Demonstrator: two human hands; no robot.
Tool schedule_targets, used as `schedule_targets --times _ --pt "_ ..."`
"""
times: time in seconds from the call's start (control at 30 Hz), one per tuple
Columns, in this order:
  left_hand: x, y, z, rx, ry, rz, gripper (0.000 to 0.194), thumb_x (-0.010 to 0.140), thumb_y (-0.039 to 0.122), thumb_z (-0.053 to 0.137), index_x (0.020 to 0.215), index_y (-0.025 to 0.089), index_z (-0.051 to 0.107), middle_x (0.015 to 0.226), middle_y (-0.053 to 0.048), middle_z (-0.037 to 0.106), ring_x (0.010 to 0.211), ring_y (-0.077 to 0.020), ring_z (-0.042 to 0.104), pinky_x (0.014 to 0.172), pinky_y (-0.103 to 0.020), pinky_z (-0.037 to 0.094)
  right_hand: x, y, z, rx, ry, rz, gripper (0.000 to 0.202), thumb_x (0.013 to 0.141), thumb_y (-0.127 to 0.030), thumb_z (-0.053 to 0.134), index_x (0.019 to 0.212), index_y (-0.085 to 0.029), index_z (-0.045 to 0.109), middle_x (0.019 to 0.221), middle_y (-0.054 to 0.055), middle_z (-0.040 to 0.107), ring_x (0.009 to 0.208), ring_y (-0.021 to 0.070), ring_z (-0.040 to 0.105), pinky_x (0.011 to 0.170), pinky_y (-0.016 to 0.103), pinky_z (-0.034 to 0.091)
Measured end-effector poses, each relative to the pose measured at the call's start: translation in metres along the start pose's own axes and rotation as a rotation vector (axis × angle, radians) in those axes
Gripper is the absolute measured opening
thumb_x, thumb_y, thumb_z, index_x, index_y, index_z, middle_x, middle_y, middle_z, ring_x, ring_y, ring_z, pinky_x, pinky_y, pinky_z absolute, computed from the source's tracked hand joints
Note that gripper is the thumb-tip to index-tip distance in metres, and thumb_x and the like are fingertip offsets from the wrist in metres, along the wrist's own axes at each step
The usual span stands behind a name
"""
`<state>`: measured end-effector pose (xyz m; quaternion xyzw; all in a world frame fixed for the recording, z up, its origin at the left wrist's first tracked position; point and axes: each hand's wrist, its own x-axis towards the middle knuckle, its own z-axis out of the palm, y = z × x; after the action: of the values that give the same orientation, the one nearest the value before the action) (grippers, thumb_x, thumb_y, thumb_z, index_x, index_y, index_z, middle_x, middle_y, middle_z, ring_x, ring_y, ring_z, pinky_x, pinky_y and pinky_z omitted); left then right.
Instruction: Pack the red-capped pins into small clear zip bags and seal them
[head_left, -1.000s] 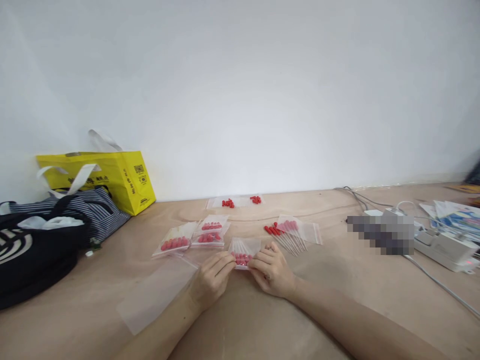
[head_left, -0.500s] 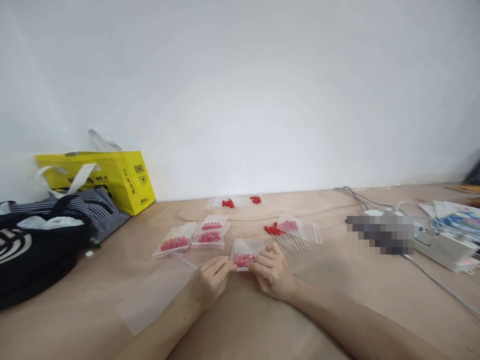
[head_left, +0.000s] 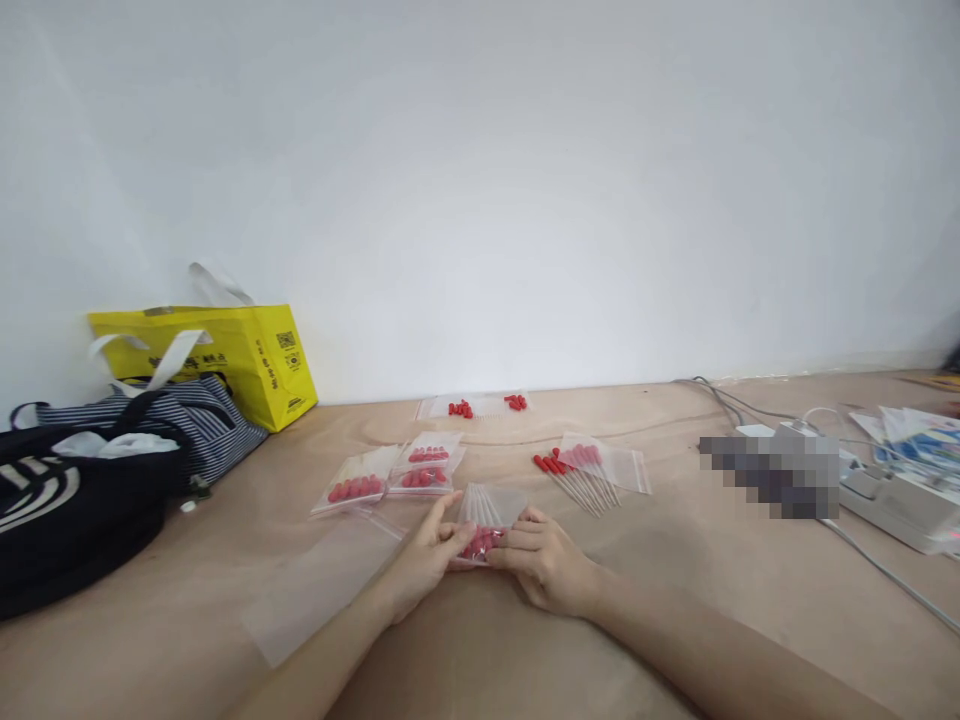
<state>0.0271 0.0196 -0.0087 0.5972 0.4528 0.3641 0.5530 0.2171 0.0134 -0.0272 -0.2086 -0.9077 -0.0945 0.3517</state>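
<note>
A small clear zip bag point(head_left: 501, 500) of red-tipped white sticks lies between my hands, its red tips toward me and its sticks fanned away. My left hand point(head_left: 421, 562) holds the bag's left side, thumb on top near the red tips and index finger stretched out along the edge. My right hand point(head_left: 546, 562) grips the near right part, its fingers curled and partly hiding the red tips. Beyond my left hand lie filled zip bags, one point(head_left: 356, 485) at the left and stacked ones point(head_left: 426, 470) beside it. Loose red-tipped sticks point(head_left: 577, 487) lie beyond my right hand.
An unfilled clear bag point(head_left: 619, 468) partly covers the loose sticks. A large clear bag point(head_left: 322, 575) lies under my left forearm. By the wall is a bag with red pieces point(head_left: 461, 409). A yellow bag point(head_left: 281, 370) and black bag point(head_left: 90, 510) stand left; a power strip point(head_left: 896, 505) lies right.
My left hand has shifted its hold: its index finger now stretches forward and its thumb lies over the bag. The held bag has come slightly nearer. My right hand still grips it, fingers lower.
</note>
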Motion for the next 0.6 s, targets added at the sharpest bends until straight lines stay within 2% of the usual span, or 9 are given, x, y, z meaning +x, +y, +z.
schedule_targets --times 0.1,0.27,0.33,0.47,0.6 --pt "-0.002 0.000 0.000 -0.140 -0.152 -0.031 0.058 0.061 0.037 0.072 0.110 0.017 0.048 0.092 -0.005 0.062 0.088 -0.0221 0.058 0.076 -0.034 0.047 0.001 -0.004 -0.003 0.077 -0.064 0.021 0.027 0.081 -0.013 0.036 0.096 -0.020 0.057 0.076 0.003 0.063 0.070 0.0120 0.053 0.065 0.026 0.034" --pt "-0.005 -0.001 0.000 -0.131 -0.188 0.067 0.042 0.065 0.033 0.069 0.102 0.017 0.056 0.097 -0.006 0.062 0.094 -0.0236 0.055 0.077 -0.035 0.046 0.000 -0.003 -0.011 0.130 -0.026 0.057 0.027 0.082 -0.030 0.045 0.104 -0.018 0.053 0.093 0.006 0.062 0.086 0.0149 0.054 0.073 0.029 0.038" --pt "-0.005 0.001 0.000 -0.030 -0.103 0.145 0.034 0.068 0.032 0.066 0.097 0.017 0.057 0.092 -0.005 0.062 0.089 -0.0219 0.057 0.076 -0.033 0.046 -0.002 -0.001 -0.012 0.093 -0.003 0.082 0.026 0.082 -0.030 0.045 0.104 -0.018 0.053 0.090 0.006 0.062 0.081 0.0152 0.054 0.071 0.029 0.038" --pt "-0.003 0.009 -0.007 0.091 0.145 0.290 0.024 0.066 0.033 0.065 0.083 0.017 0.058 0.076 0.000 0.060 0.073 -0.0171 0.058 0.070 -0.028 0.046 -0.007 0.004 -0.011 0.030 0.010 0.125 0.021 0.083 -0.026 0.043 0.097 -0.019 0.057 0.081 0.005 0.061 0.070 0.0142 0.052 0.065 0.029 0.038" --pt "-0.002 0.022 -0.027 0.091 0.303 0.303 0.026 0.063 0.039 0.064 0.073 0.017 0.055 0.063 0.003 0.057 0.061 -0.0156 0.058 0.059 -0.025 0.047 -0.008 0.006 -0.010 0.035 0.020 0.136 0.019 0.083 -0.024 0.043 0.094 -0.018 0.057 0.080 0.006 0.060 0.069 0.0140 0.052 0.064 0.028 0.039"
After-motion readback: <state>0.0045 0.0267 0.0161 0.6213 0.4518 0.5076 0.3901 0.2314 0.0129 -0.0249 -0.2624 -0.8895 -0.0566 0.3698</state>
